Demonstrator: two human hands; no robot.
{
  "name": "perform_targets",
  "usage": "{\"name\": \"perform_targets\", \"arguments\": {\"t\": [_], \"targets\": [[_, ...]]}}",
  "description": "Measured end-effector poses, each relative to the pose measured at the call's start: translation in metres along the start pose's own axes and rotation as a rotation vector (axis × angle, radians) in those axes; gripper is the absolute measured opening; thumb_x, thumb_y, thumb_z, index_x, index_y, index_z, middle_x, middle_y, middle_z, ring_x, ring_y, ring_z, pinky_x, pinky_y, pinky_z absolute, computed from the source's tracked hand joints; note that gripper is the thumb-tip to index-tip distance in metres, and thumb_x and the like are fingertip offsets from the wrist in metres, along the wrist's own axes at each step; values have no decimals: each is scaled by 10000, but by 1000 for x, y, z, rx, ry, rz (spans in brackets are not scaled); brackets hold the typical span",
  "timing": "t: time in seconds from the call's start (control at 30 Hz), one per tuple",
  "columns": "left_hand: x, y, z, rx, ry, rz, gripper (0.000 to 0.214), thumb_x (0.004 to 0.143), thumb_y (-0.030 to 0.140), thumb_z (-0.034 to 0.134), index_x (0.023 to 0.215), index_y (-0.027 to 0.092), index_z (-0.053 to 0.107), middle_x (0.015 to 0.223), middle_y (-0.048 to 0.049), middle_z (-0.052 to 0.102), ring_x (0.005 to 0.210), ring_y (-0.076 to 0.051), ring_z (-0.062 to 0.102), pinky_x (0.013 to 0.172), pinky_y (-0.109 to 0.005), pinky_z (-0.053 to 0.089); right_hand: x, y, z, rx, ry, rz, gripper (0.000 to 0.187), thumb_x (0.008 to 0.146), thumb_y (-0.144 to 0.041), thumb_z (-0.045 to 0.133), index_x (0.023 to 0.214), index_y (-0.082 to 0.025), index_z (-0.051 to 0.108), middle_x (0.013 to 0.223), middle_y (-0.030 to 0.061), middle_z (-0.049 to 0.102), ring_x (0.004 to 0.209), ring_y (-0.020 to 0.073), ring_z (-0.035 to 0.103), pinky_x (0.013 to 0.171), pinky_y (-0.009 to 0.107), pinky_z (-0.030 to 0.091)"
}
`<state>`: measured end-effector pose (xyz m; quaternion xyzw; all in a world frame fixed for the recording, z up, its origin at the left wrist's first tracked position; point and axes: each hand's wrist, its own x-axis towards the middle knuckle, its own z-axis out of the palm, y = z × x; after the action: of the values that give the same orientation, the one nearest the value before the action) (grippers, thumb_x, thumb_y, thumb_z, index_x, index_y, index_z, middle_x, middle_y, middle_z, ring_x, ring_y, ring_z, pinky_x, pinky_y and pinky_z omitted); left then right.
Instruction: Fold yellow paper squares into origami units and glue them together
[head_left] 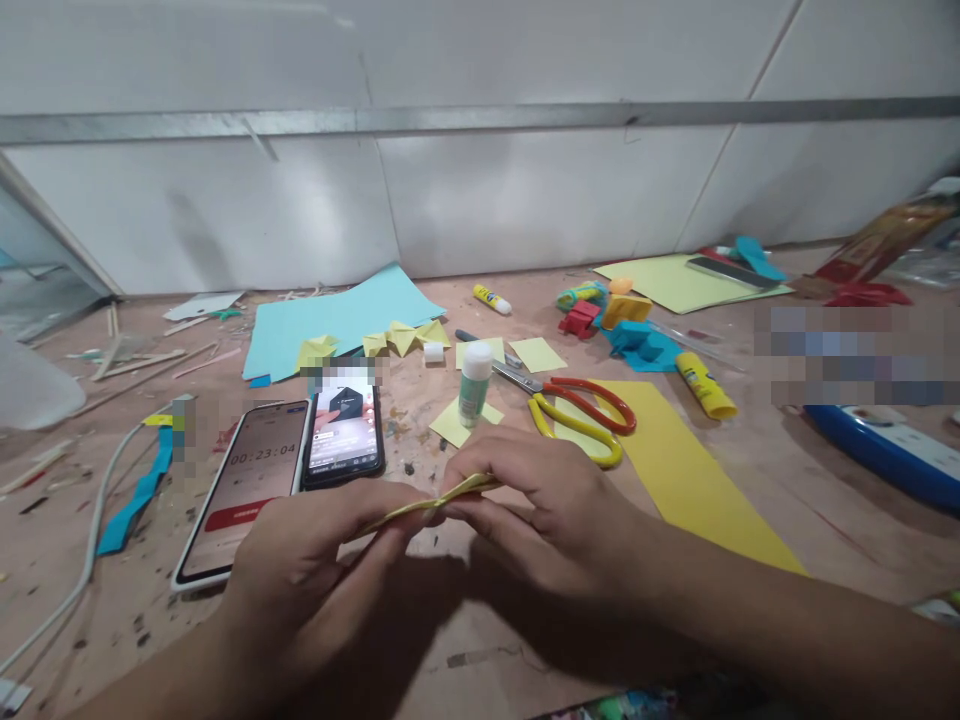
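Observation:
Both my hands meet just above the table near its front edge and pinch one small folded piece of yellow paper [442, 498], seen edge-on. My left hand [315, 560] grips its left end with closed fingers. My right hand [547, 505] curls over its right end, thumb and fingers pressed on the fold. Just behind my hands stands an uncapped glue stick [474, 383] on a yellow paper square [450, 425]. Scissors [577, 408] with yellow and red handles lie right of it.
Two phones [247, 485] [345, 432] lie to the left, lit. A long yellow sheet [690, 475] lies right, a light blue sheet [337, 320] with yellow folded pieces [401, 338] behind. More glue sticks [705, 385] [491, 298], paper scraps, a blue power strip [892, 445] and a white cable [90, 540] surround them.

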<state>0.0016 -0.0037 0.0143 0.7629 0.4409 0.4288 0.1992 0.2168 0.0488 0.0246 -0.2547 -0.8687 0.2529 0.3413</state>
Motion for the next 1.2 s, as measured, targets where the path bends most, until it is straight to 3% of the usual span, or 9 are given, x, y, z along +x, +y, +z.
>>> {"name": "perform_targets", "arguments": {"t": [0.3,0.43,0.57,0.73,0.83,0.97,1.2], "targets": [[-2,-8,5,-18,75,52,270,868,55,661,953,294,755,805,64,833,652,-97,765,642,-114,529,1,11,5,201,70,22,56,905,-141,724,935,-165,764,853,-5,748,770,82,679,731,157,490],[-5,-6,5,-112,3,-83,163,937,176,624,940,269,759,745,35,794,641,-122,735,612,-159,513,-1,10,5,192,68,61,114,907,-101,698,893,-196,758,807,-37,730,728,64,667,690,143,480],[-6,-4,5,-310,-59,-317,287,1025,345,527,918,257,778,832,-16,802,808,-176,750,690,-211,541,-3,8,3,177,75,83,141,898,-80,717,868,-212,755,794,-52,726,719,59,661,681,140,476],[-1,-2,15,-663,72,-552,151,961,331,677,866,255,767,767,12,778,701,-138,728,667,-204,561,-1,15,1,174,122,-28,118,869,-161,800,968,-201,748,867,-21,748,774,88,692,716,161,512],[1,-1,17,-718,116,-591,85,939,302,711,897,247,760,787,-4,792,695,-149,735,651,-218,572,2,21,-1,156,130,-140,164,852,-177,825,979,-162,723,900,26,755,822,119,709,765,192,539],[3,-2,11,-654,97,-568,93,907,323,754,907,231,773,855,-22,808,716,-147,739,666,-216,587,5,23,-4,150,155,-267,69,885,-86,738,912,-144,713,902,69,757,840,134,709,795,222,557],[2,-2,8,-701,145,-623,146,874,346,792,864,204,757,758,-10,772,630,-111,667,564,-171,517,4,21,0,108,190,-201,170,843,-25,700,839,-194,720,928,52,751,829,145,717,759,246,577]]}}
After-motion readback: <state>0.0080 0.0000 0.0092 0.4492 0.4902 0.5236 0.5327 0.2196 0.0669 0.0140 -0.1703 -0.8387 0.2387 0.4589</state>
